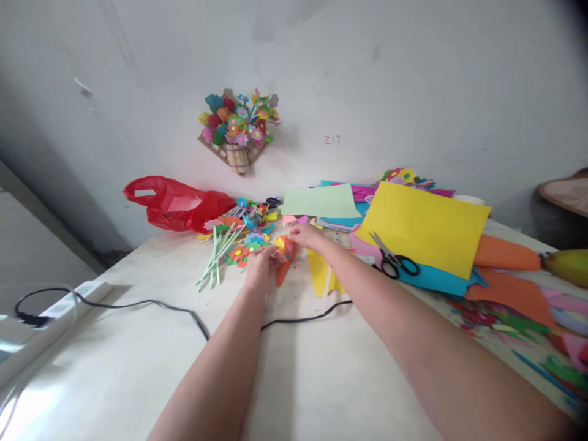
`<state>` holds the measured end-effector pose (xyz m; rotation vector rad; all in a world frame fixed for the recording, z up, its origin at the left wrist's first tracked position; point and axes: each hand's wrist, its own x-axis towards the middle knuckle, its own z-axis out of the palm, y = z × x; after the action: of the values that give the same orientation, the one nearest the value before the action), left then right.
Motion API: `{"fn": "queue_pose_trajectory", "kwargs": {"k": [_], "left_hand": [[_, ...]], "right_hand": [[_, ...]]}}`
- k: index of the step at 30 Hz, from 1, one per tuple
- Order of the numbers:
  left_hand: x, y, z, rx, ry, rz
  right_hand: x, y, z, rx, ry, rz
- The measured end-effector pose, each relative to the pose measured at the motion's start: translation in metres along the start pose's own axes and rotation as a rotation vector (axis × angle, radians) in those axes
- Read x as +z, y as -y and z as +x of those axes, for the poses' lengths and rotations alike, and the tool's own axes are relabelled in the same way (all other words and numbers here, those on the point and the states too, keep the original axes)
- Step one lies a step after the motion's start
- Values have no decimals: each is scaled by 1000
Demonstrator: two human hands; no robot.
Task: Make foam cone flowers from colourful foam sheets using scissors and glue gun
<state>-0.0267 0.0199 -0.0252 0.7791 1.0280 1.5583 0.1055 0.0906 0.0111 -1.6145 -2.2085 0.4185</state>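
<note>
1. Orange cone lies on the table, mid-frame, small paper flowers stuck on it; both hands are on it.
2. Left hand grips the cone's 9 o'clock side, fingers curled round it.
3. Right hand sits at the cone's 1 o'clock end, fingertips pinching its top edge; exact contact is hard to tell.
4. Green sticks and a flower pile lie at 9–10 o'clock of the cone, just beside the left hand.
5. Yellow scrap at 3 o'clock, partly under the right forearm.
6. Black cable runs across at 6 o'clock, under both arms.
7. Scissors at 3 o'clock, farther out, on the yellow sheet.
8. Red bag at 10 o'clock, against the wall.
9. Flower bouquet on the wall at 12 o'clock.
</note>
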Motion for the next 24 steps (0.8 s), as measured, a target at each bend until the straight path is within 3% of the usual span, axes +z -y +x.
{"fn": "queue_pose_trajectory", "kwargs": {"k": [11, 16, 21, 24], "left_hand": [[-7, -3, 3, 65, -34, 90], [-3, -10, 5, 279, -148, 259], [5, -23, -6, 538, -356, 590], [13, -28, -16, 726, -369, 693]], "right_hand": [[0, -14, -1, 7, -24, 594], [-9, -15, -16, 3, -117, 821], [-20, -12, -35, 60, -350, 737], [-22, -7, -46, 83, -424, 711]]}}
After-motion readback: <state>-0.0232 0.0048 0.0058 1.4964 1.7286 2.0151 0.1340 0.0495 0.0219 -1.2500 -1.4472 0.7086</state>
